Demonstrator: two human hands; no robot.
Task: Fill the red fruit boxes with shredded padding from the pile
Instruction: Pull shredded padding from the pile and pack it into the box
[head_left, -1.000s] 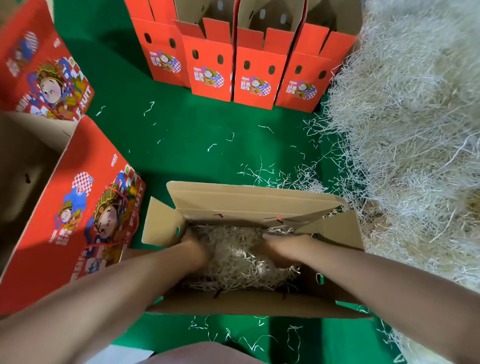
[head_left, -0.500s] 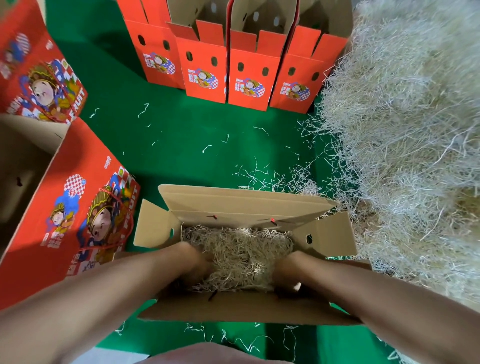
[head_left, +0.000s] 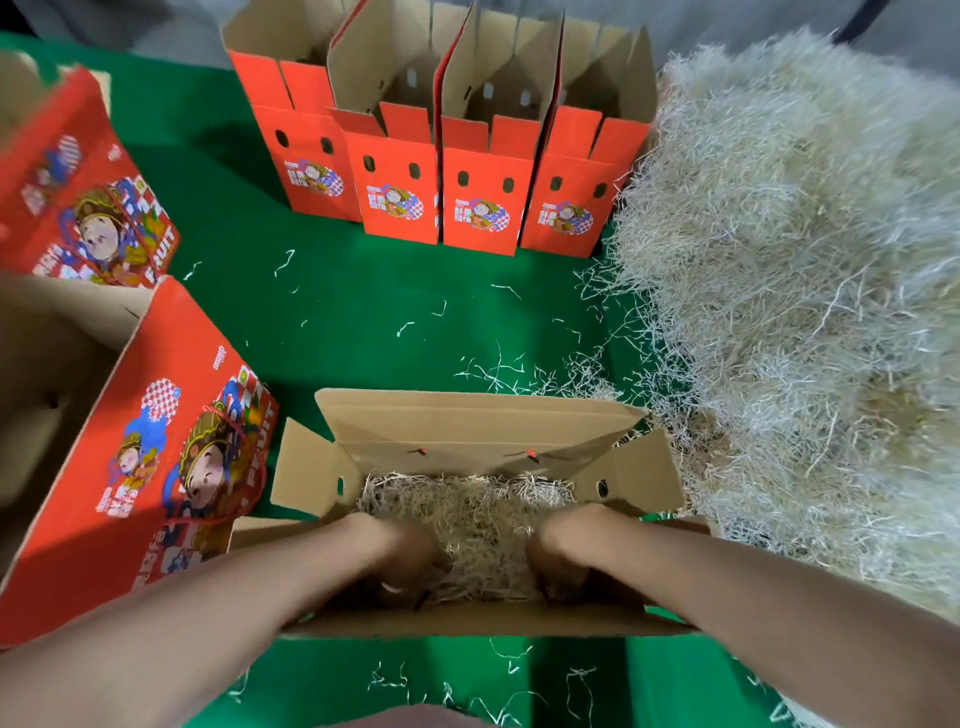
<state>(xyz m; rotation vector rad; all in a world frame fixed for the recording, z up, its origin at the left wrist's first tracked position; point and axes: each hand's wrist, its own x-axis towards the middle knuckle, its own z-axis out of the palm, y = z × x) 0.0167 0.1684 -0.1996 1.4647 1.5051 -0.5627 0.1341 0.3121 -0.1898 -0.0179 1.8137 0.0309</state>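
An open red fruit box (head_left: 467, 431) stands right in front of me, its brown flaps spread outward. Shredded padding (head_left: 478, 514) covers its bottom. Both my hands are down inside it against the near wall. My left hand (head_left: 405, 551) is at the left end and my right hand (head_left: 561, 556) at the right end, knuckles up. Their fingers dig down into the padding and are mostly hidden. The big pale pile of shredded padding (head_left: 805, 312) lies to the right, touching the box's right flap.
A row of several open red boxes (head_left: 395, 208) stands upright at the back. Two more red boxes (head_left: 171, 467) (head_left: 88, 208) sit at the left, openings toward the left edge. Loose shreds are scattered over the green cloth (head_left: 363, 312).
Both hands drew back from the middle of the padding toward the near wall of the box and moved apart. The view tilted up, showing more of the back row.
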